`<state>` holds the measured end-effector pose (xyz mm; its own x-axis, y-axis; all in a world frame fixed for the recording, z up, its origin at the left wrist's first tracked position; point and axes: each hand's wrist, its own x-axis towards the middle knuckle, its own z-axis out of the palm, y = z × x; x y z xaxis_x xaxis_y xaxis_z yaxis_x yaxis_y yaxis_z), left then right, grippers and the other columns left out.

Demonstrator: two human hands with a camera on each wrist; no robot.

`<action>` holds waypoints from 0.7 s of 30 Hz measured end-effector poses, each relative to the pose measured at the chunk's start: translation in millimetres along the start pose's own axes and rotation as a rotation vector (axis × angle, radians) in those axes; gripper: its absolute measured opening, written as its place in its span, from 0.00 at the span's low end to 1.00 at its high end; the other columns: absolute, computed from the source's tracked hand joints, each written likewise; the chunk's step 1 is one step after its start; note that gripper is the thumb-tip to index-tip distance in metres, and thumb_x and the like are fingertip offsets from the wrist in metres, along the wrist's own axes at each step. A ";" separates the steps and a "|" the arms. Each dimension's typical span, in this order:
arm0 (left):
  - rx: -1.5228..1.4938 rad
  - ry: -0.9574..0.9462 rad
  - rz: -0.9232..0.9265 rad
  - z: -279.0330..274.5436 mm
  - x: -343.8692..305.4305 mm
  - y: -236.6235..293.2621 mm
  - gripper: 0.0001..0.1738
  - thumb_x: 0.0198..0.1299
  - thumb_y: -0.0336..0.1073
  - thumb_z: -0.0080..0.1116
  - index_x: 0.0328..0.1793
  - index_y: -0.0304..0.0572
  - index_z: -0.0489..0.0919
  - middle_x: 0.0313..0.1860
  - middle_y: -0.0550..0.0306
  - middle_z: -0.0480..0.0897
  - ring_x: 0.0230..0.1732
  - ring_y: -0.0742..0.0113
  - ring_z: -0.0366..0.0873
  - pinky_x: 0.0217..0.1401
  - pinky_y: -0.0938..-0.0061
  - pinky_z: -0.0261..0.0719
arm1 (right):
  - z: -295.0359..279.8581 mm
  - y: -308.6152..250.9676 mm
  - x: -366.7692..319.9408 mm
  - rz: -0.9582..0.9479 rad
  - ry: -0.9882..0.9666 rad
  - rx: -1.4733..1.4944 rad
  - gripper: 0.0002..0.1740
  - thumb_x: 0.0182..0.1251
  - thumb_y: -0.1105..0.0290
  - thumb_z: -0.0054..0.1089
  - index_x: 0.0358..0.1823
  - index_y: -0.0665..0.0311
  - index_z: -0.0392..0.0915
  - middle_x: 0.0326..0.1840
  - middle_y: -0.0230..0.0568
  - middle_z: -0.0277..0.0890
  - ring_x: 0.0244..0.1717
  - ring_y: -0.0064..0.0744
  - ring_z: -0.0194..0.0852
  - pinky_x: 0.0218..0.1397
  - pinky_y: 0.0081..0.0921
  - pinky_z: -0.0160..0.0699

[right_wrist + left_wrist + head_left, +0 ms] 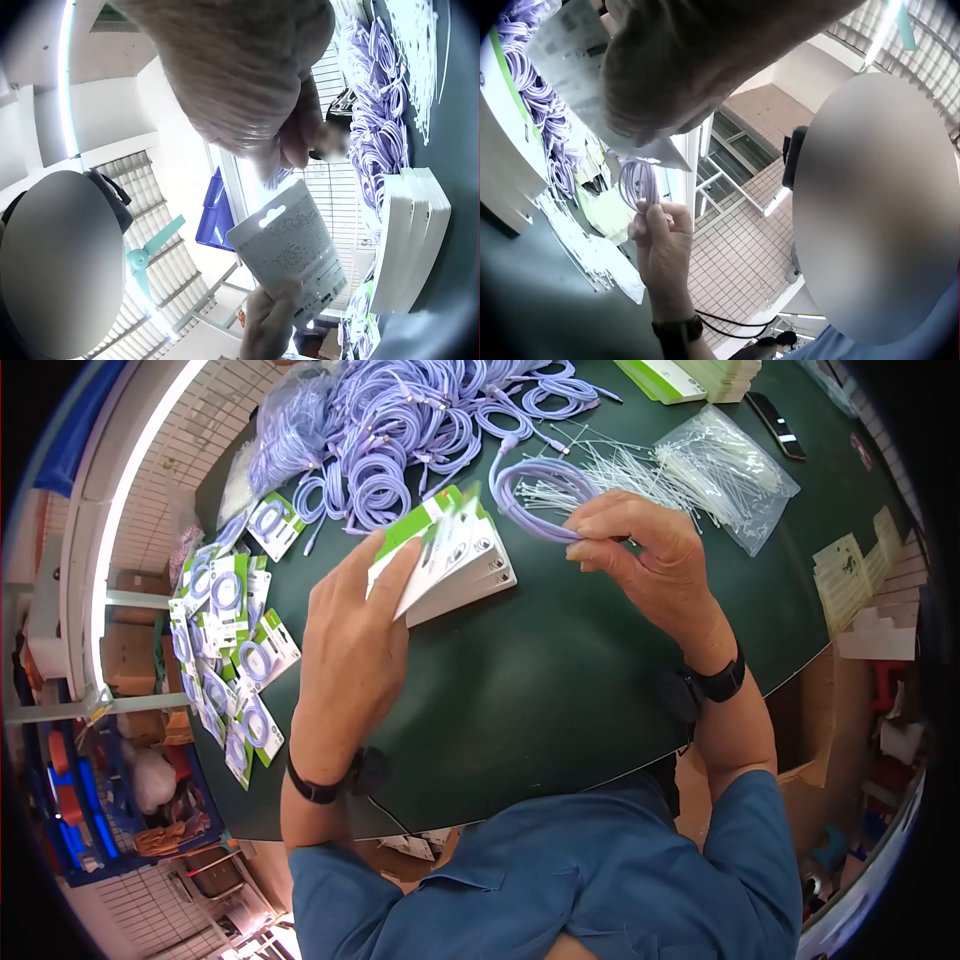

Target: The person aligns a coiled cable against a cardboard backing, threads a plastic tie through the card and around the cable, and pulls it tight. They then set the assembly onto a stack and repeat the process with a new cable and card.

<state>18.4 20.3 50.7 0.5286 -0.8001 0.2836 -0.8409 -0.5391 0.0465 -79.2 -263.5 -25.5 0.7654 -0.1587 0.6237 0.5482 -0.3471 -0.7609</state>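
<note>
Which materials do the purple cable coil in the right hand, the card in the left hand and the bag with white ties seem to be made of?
Purple cable coil: probably matte, flexible plastic or rubber, bending in smooth loops; braiding cannot be ruled out.
Card: likely smooth cardboard, as it looks flat, printed and crisp-edged.
Bag: apparently thin plastic film, clear and shiny, by its glints and see-through sides.

You're rocking a blue short-sleeved shirt point(630, 860), a black left wrist strap point(316, 791) with a thin dark cable point(393, 817), plus a black right wrist strap point(722, 682).
</note>
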 end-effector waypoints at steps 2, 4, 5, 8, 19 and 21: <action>0.028 -0.042 0.061 0.6 -21.7 22.9 0.34 0.56 0.28 0.70 0.72 0.39 0.77 0.65 0.40 0.82 0.64 0.39 0.81 0.67 0.54 0.80 | 3.3 -5.9 -2.1 -0.016 -0.025 0.007 0.13 0.61 0.82 0.77 0.44 0.67 0.82 0.43 0.45 0.88 0.37 0.36 0.88 0.36 0.26 0.86; 0.020 -0.050 0.066 11.0 -34.3 38.1 0.30 0.56 0.26 0.68 0.68 0.37 0.80 0.60 0.42 0.85 0.60 0.40 0.84 0.63 0.55 0.83 | 9.8 -11.6 -1.6 -0.081 -0.015 0.033 0.13 0.61 0.82 0.77 0.44 0.67 0.82 0.43 0.46 0.88 0.37 0.36 0.89 0.35 0.26 0.86; 0.000 -0.111 0.058 17.5 -38.3 43.7 0.23 0.58 0.27 0.66 0.62 0.37 0.80 0.55 0.45 0.86 0.56 0.44 0.85 0.58 0.57 0.83 | 14.7 -16.0 -2.8 -0.071 -0.047 0.028 0.13 0.61 0.82 0.77 0.44 0.67 0.82 0.43 0.46 0.88 0.37 0.36 0.89 0.35 0.26 0.86; -0.050 -0.224 0.043 38.2 -43.2 52.2 0.10 0.62 0.27 0.61 0.50 0.38 0.82 0.44 0.51 0.86 0.46 0.51 0.86 0.46 0.59 0.84 | 32.1 -30.8 -7.6 -0.167 -0.198 -0.115 0.13 0.60 0.81 0.78 0.43 0.66 0.82 0.42 0.46 0.87 0.36 0.38 0.89 0.35 0.28 0.86; -0.284 0.133 0.084 77.4 -33.3 40.6 0.11 0.59 0.33 0.71 0.44 0.40 0.81 0.35 0.53 0.83 0.37 0.53 0.84 0.37 0.59 0.82 | 59.6 -12.8 -26.3 -0.178 -0.178 -0.402 0.12 0.60 0.80 0.78 0.41 0.65 0.83 0.39 0.43 0.87 0.34 0.43 0.88 0.34 0.32 0.86; -0.276 0.272 0.122 75.1 -33.7 40.6 0.12 0.60 0.33 0.72 0.46 0.40 0.82 0.36 0.51 0.83 0.37 0.54 0.83 0.37 0.60 0.82 | 60.3 -8.8 -28.0 -0.186 -0.148 -0.401 0.13 0.59 0.80 0.78 0.42 0.65 0.83 0.39 0.43 0.87 0.35 0.42 0.88 0.34 0.32 0.86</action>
<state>-24.9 5.6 -28.9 0.4042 -0.7348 0.5446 -0.9147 -0.3239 0.2419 -85.1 -200.3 -47.0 0.7222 0.0639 0.6887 0.5295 -0.6916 -0.4912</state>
